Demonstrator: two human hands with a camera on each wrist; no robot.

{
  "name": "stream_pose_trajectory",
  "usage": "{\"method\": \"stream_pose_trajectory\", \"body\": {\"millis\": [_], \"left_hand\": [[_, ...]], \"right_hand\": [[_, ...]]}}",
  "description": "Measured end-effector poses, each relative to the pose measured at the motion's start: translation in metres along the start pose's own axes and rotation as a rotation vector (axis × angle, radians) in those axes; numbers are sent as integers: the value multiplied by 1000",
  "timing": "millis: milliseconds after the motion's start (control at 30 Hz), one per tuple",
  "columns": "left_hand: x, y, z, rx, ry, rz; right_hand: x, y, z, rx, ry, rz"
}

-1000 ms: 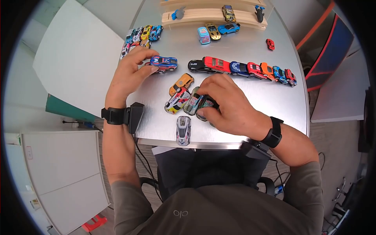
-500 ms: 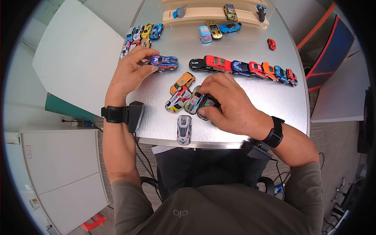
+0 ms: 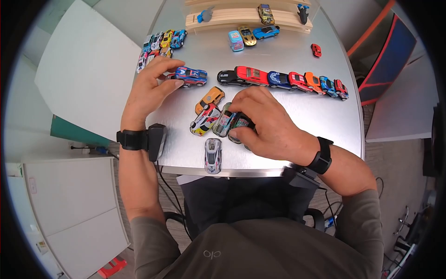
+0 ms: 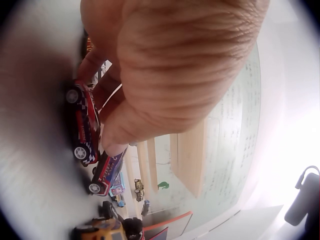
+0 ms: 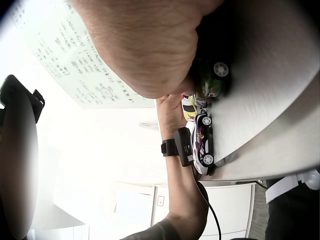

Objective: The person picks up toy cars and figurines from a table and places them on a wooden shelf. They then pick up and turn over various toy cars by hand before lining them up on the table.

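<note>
Grip | I'm pinching blue-red car (image 3: 192, 75) with left hand (image 3: 148, 88), left of black car (image 3: 227, 76) | I'm gripping dark green car (image 3: 241, 122) with right hand (image 3: 272, 125), beside paler green car (image 3: 223, 124) | opposed grips are probably steadying both

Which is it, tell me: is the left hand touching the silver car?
No, the silver car stands well apart from the left hand.

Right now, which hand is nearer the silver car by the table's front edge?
Right. The right hand is beyond the silver car and to its right, around a dark car; the left hand is farther, beyond and left, at the blue-and-red car.
</note>
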State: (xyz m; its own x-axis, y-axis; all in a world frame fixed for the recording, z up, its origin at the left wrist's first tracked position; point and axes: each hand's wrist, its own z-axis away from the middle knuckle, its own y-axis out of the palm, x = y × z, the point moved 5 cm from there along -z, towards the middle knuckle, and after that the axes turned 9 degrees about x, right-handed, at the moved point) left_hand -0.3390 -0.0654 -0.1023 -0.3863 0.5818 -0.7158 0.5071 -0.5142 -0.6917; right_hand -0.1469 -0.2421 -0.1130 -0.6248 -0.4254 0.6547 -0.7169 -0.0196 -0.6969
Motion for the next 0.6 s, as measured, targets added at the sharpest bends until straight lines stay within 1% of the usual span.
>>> {"method": "stream_pose_trajectory", "body": {"millis": [100,233,300,333,367,433,500,600], "left_hand": [[0,0,1,-1,1,-9],[-2,0,0,-16,55,-6],[0,-2,3,-13,72,5],[2,1,0,7,60,14],[6,-2,1,17,38,10],[6,1,0,45,49,2],[4,0,2,-28,14,54],[4,0,2,-25,0,56]], "right_hand": [[0,0,0,-9,-7,-12],[-2,0,0,2,15,-5],[-2,2,0,-20,-15,-20],[-1,1,1,12,18,-32],[-2,1,0,6,36,-22],[-3,2,2,-7,26,-33],[-3,3,3,-13,33,-30],[-3,4,3,-34,15,-46]]}}
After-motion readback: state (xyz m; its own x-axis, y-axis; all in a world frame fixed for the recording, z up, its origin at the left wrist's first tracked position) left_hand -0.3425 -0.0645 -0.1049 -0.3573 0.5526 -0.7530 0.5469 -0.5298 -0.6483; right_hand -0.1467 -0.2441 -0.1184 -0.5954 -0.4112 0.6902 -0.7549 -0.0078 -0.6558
